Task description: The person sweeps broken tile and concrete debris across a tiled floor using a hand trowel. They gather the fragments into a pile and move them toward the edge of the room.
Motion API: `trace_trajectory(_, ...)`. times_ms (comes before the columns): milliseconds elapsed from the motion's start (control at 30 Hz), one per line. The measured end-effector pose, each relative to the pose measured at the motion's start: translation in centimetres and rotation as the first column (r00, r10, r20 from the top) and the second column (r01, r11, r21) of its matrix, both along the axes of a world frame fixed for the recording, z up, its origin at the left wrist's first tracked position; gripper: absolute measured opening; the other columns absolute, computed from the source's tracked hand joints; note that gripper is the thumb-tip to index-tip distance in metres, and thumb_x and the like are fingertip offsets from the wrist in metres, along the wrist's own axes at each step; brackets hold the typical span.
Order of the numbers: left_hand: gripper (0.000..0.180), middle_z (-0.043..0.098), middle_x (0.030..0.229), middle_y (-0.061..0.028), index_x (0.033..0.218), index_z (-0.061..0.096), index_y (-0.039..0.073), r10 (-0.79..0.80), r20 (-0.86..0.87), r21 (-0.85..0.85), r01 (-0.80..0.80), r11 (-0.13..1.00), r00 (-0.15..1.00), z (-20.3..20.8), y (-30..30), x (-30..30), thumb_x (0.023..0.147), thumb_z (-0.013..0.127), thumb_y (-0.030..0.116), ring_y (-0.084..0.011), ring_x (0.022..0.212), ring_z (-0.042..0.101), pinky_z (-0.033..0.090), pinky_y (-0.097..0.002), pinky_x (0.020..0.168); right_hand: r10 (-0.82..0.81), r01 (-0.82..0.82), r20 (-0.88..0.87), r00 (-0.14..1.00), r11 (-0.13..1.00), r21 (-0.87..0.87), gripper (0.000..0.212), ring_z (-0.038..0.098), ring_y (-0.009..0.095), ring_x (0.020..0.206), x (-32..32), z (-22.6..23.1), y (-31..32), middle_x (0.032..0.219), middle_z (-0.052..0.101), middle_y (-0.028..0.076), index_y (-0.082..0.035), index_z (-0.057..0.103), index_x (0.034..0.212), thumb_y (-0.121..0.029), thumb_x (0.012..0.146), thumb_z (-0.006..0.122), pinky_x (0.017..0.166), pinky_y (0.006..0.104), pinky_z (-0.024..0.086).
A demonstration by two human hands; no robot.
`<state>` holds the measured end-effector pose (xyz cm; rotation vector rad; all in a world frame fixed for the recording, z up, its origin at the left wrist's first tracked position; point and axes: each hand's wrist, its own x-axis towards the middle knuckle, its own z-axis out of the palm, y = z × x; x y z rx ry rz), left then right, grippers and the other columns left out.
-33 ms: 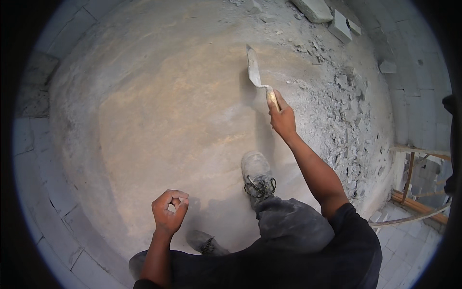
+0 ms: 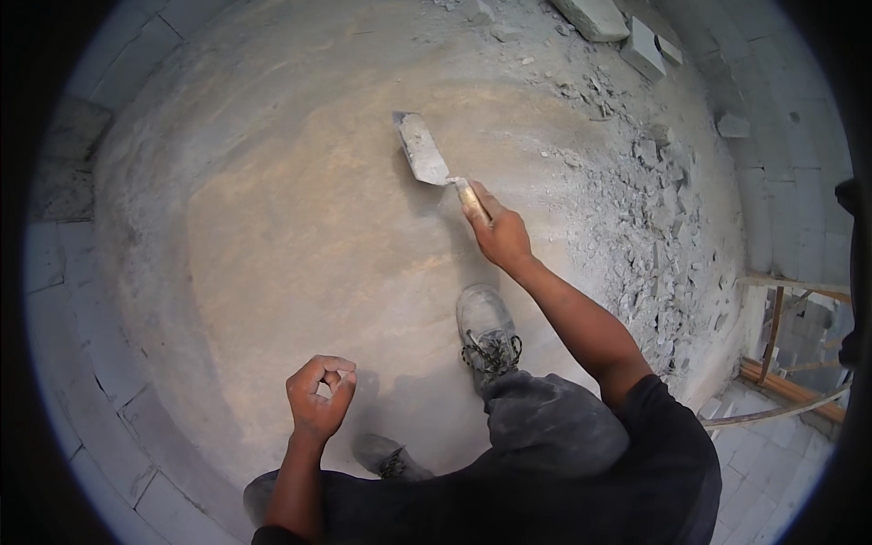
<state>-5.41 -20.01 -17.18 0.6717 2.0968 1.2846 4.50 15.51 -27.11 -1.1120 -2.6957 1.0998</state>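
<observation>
A pointing trowel (image 2: 421, 153) with a dusty metal blade and a pale handle is in my right hand (image 2: 503, 239). My fingers wrap round the handle, and the blade points forward and left, low over the dusty floor (image 2: 300, 218). Whether the blade touches the floor I cannot tell. Near my body on the left, my left hand (image 2: 320, 397) is closed, its thumb and fingers curled into a ring. Nothing shows inside that ring. My boot (image 2: 484, 318) stands on the floor between the two hands.
Broken rubble (image 2: 658, 200) lies along the right side of the floor. Larger block pieces (image 2: 643, 50) sit at the far right, by a grey block wall (image 2: 781, 136). Another block wall (image 2: 68, 272) curves along the left. Wooden pieces (image 2: 790, 391) are at the lower right.
My right hand has swung the trowel to the left and slightly nearer, and its blade now turns its flat face up more. My left hand has stayed in place.
</observation>
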Motion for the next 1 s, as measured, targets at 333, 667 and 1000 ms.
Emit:
trace_trajectory(333,0.009,0.056,0.068,0.0008,0.091,0.067,0.001,0.054,0.049,-0.087,-0.049,0.995,0.997,0.1,-1.0,-0.9,0.082,0.069,0.003,-0.0064,0.063,0.048,0.041,-0.0234,0.065,-0.071,0.006,0.208,0.975,0.955,0.297,0.053,0.068,0.041,0.083,10.5,-7.0,3.1,0.096,0.070,0.022,-0.025,0.045,0.151,-0.042,0.102,0.052,0.071,0.0505,0.054)
trace_trajectory(667,0.009,0.064,0.073,-0.0053,0.088,0.069,0.000,0.020,0.001,-0.052,-0.020,0.998,1.000,0.2,-1.2,0.1,0.079,0.071,0.000,-0.0092,0.059,0.054,0.045,-0.0247,0.061,-0.993,0.584,-0.054,0.101,0.103,-0.805,0.037,0.051,0.016,0.057,13.4,0.9,19.9,0.079,0.055,0.006,-0.014,0.055,0.130,-0.040,0.104,0.052,0.047,0.0296,0.044)
trace_trajectory(1000,0.008,0.065,0.074,-0.0048,0.089,0.070,0.001,0.013,-0.016,-0.054,-0.014,0.998,1.000,0.9,1.3,-0.1,0.081,0.071,0.001,-0.0086,0.059,0.054,0.044,-0.0249,0.061,0.446,-0.468,0.232,0.865,0.883,0.046,0.050,0.069,0.037,0.085,-3.1,-3.8,-3.8,0.096,0.067,0.020,-0.032,0.046,0.150,-0.046,0.102,0.050,0.076,0.0471,0.056)
